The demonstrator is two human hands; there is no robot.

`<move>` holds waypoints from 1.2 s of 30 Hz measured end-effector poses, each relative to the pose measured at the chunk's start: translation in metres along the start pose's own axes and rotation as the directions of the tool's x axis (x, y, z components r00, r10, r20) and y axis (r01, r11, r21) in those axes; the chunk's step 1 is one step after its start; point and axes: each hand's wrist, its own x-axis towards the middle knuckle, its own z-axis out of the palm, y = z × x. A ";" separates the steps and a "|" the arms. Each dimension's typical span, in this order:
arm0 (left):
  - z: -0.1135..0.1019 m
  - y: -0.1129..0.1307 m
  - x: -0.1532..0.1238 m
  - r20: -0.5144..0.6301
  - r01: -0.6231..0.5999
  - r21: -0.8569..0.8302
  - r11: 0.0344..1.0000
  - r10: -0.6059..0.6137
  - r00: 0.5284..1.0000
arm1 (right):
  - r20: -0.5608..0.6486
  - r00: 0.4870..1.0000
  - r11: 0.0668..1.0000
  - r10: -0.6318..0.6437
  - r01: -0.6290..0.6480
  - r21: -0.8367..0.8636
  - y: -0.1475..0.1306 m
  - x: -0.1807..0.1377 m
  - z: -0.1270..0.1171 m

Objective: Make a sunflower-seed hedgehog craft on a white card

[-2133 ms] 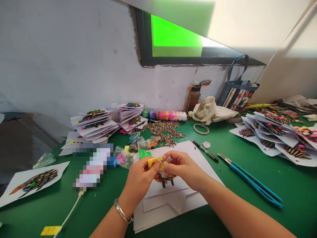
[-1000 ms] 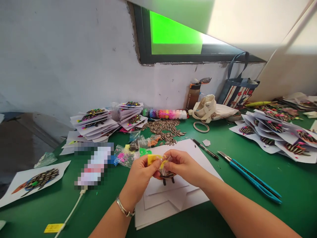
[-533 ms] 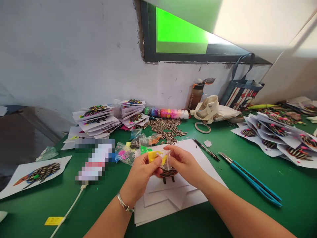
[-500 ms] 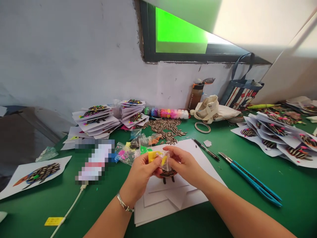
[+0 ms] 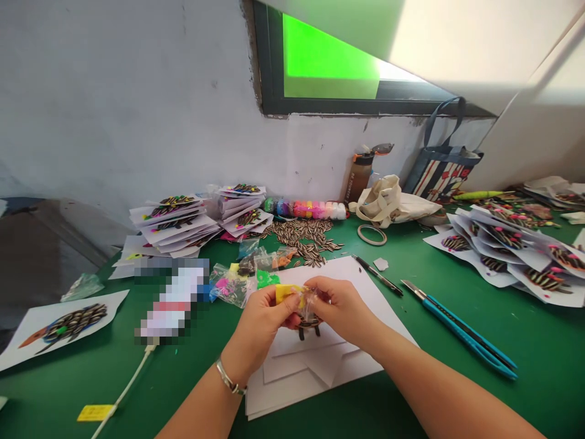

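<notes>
My left hand (image 5: 264,320) and my right hand (image 5: 340,306) meet over a stack of white paper sheets (image 5: 315,360) on the green table. Both pinch a small clear plastic bag (image 5: 305,300) with a lump of yellow clay (image 5: 286,293) in it. Just beneath the hands, on the top sheet, lies a small figure made of striped sunflower seeds with dark legs (image 5: 309,326), partly hidden by my fingers. A silver bangle sits on my left wrist.
A heap of sunflower seeds (image 5: 306,239) and small bags of coloured clay (image 5: 247,274) lie behind the sheets. Stacks of finished seed pictures stand at the left (image 5: 176,225) and right (image 5: 512,250). A blue utility knife (image 5: 461,332), a black pen (image 5: 377,275), a tape ring (image 5: 372,235) and a bottle (image 5: 359,177) are nearby.
My hands stay together on the little bag, fingers working it slightly. The view has shifted a little; nothing on the table has moved.
</notes>
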 end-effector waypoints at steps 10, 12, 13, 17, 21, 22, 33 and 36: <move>0.000 -0.005 0.003 -0.016 -0.002 0.008 1.000 0.002 1.000 | 0.240 0.969 0.924 0.066 -0.150 0.352 0.000 0.003 -0.004; -0.002 -0.006 0.003 -0.044 -0.004 -0.014 1.000 0.004 0.999 | 0.249 0.968 0.909 0.038 -0.137 0.394 0.000 0.003 -0.006; -0.003 -0.006 0.003 -0.052 -0.005 -0.022 1.000 0.004 0.999 | 0.208 0.977 0.921 0.036 -0.114 0.373 0.001 0.003 -0.006; -0.003 -0.005 0.003 -0.039 -0.007 -0.002 1.000 0.007 0.999 | 0.011 0.999 0.980 0.051 -0.052 0.193 0.007 0.004 -0.002; 0.000 -0.004 0.002 -0.038 0.000 0.033 0.999 0.001 0.999 | -0.032 0.999 1.000 0.019 -0.018 0.016 0.011 0.004 0.000; 0.001 -0.003 0.002 -0.040 0.003 0.038 0.999 -0.002 0.999 | -0.037 0.999 1.000 0.013 -0.013 -0.023 0.011 0.004 0.000; -0.003 -0.005 0.005 -0.087 0.011 -0.054 0.998 -0.016 0.996 | 0.187 0.965 0.881 0.182 -0.245 0.404 -0.004 0.005 -0.011; -0.005 0.000 0.005 -0.131 0.023 -0.126 0.992 -0.040 0.991 | 0.154 0.964 0.848 0.218 -0.265 0.458 -0.003 0.007 -0.016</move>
